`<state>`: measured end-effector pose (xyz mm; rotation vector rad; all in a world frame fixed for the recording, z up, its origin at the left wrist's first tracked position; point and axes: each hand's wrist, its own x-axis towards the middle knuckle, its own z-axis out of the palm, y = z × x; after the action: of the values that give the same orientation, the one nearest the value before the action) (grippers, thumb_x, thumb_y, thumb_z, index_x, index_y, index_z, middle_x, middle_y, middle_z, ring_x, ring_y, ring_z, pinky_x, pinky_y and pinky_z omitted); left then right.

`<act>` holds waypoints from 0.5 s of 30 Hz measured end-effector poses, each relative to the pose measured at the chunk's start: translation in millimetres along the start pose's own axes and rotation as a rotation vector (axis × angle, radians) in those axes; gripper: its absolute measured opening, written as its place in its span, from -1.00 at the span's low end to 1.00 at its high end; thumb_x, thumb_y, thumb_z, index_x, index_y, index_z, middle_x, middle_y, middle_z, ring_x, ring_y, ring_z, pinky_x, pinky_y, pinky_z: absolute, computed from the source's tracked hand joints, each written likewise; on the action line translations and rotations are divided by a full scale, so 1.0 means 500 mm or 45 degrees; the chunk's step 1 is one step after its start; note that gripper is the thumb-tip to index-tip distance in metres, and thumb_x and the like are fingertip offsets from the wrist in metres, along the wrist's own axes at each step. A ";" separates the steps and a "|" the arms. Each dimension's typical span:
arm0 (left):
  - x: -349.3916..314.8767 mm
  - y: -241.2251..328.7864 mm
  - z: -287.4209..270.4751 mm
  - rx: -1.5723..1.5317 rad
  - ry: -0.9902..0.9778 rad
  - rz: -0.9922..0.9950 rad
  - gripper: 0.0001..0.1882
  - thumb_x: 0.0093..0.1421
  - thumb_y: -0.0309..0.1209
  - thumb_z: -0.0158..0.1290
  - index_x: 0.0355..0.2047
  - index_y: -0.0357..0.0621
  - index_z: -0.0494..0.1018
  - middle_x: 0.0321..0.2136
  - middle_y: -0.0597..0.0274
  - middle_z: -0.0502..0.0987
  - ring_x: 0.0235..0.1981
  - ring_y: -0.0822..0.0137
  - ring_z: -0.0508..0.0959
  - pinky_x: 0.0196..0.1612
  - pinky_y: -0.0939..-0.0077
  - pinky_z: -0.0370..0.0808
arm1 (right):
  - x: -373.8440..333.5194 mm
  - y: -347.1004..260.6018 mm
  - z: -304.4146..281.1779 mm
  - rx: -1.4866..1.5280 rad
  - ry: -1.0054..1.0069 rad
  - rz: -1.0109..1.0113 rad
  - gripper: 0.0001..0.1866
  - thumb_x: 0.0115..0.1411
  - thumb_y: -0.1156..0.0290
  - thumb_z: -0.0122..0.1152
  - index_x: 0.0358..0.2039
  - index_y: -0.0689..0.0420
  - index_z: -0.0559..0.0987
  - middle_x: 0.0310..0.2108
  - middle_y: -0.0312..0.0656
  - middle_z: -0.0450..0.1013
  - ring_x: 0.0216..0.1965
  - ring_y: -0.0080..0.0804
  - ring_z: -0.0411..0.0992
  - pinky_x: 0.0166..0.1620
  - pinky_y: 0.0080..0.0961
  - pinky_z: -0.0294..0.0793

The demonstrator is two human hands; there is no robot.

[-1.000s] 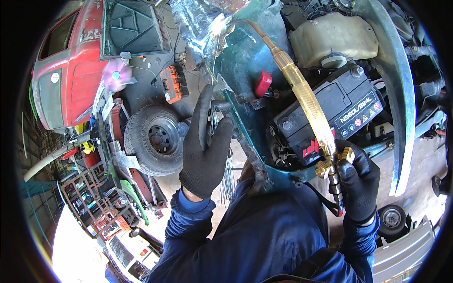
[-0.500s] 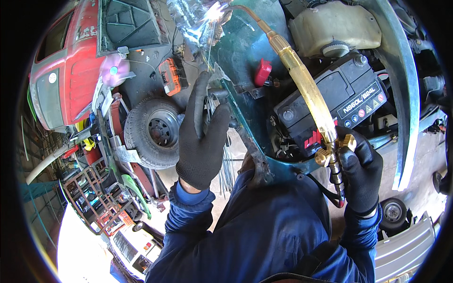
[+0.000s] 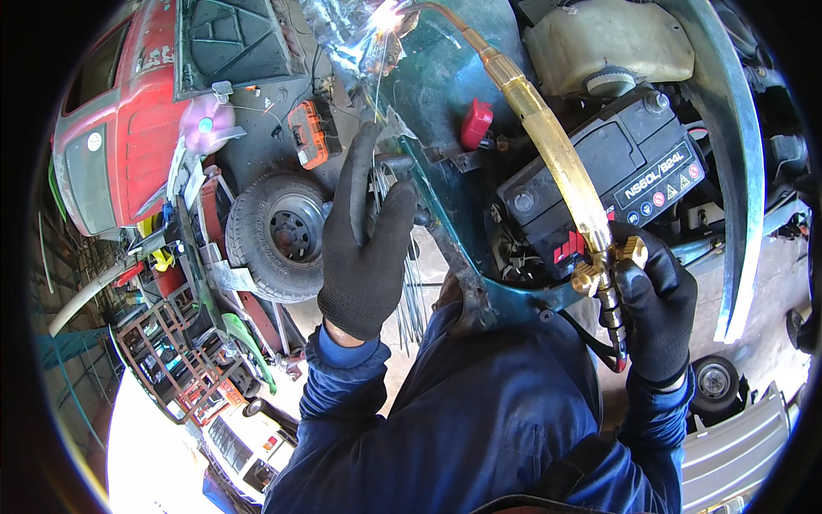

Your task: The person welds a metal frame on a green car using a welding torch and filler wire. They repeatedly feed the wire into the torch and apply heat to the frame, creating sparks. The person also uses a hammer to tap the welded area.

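Observation:
My right hand, in a black glove, grips the brass gas torch at its valve end. The torch's long neck reaches up and left to a bright flame at the top of the green car body panel. In its black glove, my left hand pinches a thin filler rod that runs up to the flame. The left hand hovers beside the panel's torn edge. Both arms wear dark blue sleeves.
A black car battery and a cream fluid tank sit in the engine bay. A red cap lies nearby. Below left are a loose wheel, an orange tool, a red vehicle and metal racks.
The view has shifted so the torch tip and flame sit higher. My left hand has stretched up along the rod. My right hand keeps its hold on the torch.

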<state>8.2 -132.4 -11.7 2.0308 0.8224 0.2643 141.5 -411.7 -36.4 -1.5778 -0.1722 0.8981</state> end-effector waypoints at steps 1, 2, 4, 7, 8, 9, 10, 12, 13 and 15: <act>-0.003 -0.001 -0.002 -0.009 -0.006 -0.020 -0.41 0.48 -0.49 0.00 0.48 -0.36 0.26 -0.12 0.02 0.64 -0.35 0.39 0.64 -0.31 0.47 0.54 | 0.000 -0.001 0.000 0.004 -0.004 0.014 -0.53 0.42 0.30 0.30 0.23 0.31 0.60 -0.01 -0.09 0.65 -0.06 -0.46 0.60 0.07 -0.42 0.60; -0.004 -0.002 -0.004 -0.019 -0.013 -0.039 -0.41 0.48 -0.49 0.00 0.48 -0.36 0.26 -0.12 0.02 0.64 -0.35 0.39 0.64 -0.31 0.47 0.54 | -0.001 -0.003 0.000 0.008 -0.007 0.028 -0.53 0.42 0.30 0.30 0.23 0.31 0.60 -0.01 -0.09 0.65 -0.06 -0.46 0.60 0.07 -0.42 0.60; 0.000 -0.006 -0.008 -0.056 -0.050 -0.026 -0.35 0.47 -0.50 0.05 0.53 -0.27 0.19 0.02 0.13 0.56 -0.35 0.53 0.47 -0.27 0.57 0.48 | -0.002 -0.006 -0.002 0.001 -0.004 0.067 -0.53 0.42 0.30 0.30 0.23 0.30 0.60 -0.01 -0.09 0.65 -0.07 -0.47 0.60 0.07 -0.42 0.60; 0.001 -0.008 -0.008 -0.079 -0.053 -0.046 -0.31 0.47 -0.50 0.07 0.55 -0.23 0.16 0.02 0.22 0.54 -0.38 0.61 0.37 -0.28 0.62 0.43 | -0.003 -0.010 -0.002 -0.008 0.014 0.126 -0.54 0.42 0.31 0.31 0.23 0.30 0.60 -0.02 -0.10 0.65 -0.07 -0.47 0.61 0.06 -0.42 0.60; 0.001 -0.007 -0.007 -0.085 -0.049 -0.066 -0.31 0.47 -0.50 0.07 0.55 -0.23 0.16 -0.01 0.23 0.54 -0.38 0.61 0.37 -0.30 0.62 0.42 | -0.004 -0.010 -0.001 0.004 0.019 0.133 -0.54 0.41 0.31 0.31 0.23 0.30 0.61 -0.02 -0.10 0.65 -0.08 -0.47 0.61 0.06 -0.42 0.61; 0.001 -0.004 -0.008 -0.085 -0.044 -0.075 -0.32 0.47 -0.50 0.07 0.55 -0.23 0.16 -0.06 0.26 0.54 -0.40 0.62 0.36 -0.31 0.62 0.41 | -0.003 -0.009 0.001 -0.003 0.031 0.125 -0.52 0.42 0.26 0.31 0.23 0.29 0.60 -0.07 -0.13 0.65 -0.16 -0.52 0.58 -0.03 -0.47 0.57; 0.000 -0.001 -0.008 -0.089 -0.043 -0.091 -0.32 0.48 -0.49 0.07 0.55 -0.23 0.16 -0.12 0.28 0.54 -0.41 0.62 0.35 -0.33 0.62 0.39 | -0.003 -0.007 0.003 -0.010 0.043 0.116 -0.49 0.42 0.20 0.31 0.23 0.29 0.60 -0.12 -0.17 0.64 -0.23 -0.57 0.55 -0.11 -0.53 0.53; -0.001 0.005 -0.008 -0.113 -0.041 -0.127 -0.32 0.49 -0.49 0.07 0.55 -0.23 0.16 -0.21 0.32 0.52 -0.42 0.63 0.33 -0.35 0.63 0.37 | -0.002 -0.002 0.010 -0.050 0.073 0.084 -0.40 0.43 0.02 0.31 0.22 0.28 0.60 -0.28 -0.27 0.63 -0.46 -0.70 0.45 -0.36 -0.68 0.41; -0.001 0.007 -0.007 -0.133 -0.041 -0.147 -0.33 0.49 -0.49 0.07 0.55 -0.23 0.16 -0.24 0.33 0.51 -0.43 0.63 0.33 -0.36 0.63 0.36 | -0.002 0.000 0.012 -0.065 0.084 0.074 -0.37 0.44 -0.04 0.31 0.22 0.28 0.60 -0.33 -0.30 0.63 -0.53 -0.75 0.42 -0.44 -0.74 0.37; -0.001 0.009 -0.007 -0.160 -0.037 -0.174 -0.33 0.49 -0.50 0.07 0.55 -0.23 0.16 -0.29 0.36 0.50 -0.43 0.63 0.32 -0.37 0.63 0.35 | -0.002 0.001 0.013 -0.083 0.097 0.073 -0.37 0.43 -0.04 0.31 0.23 0.27 0.60 -0.33 -0.30 0.63 -0.53 -0.75 0.41 -0.45 -0.74 0.37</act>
<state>8.2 -132.2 -6.1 1.8484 0.8999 0.2038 136.8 -407.1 -36.1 -1.6824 -0.1034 0.8827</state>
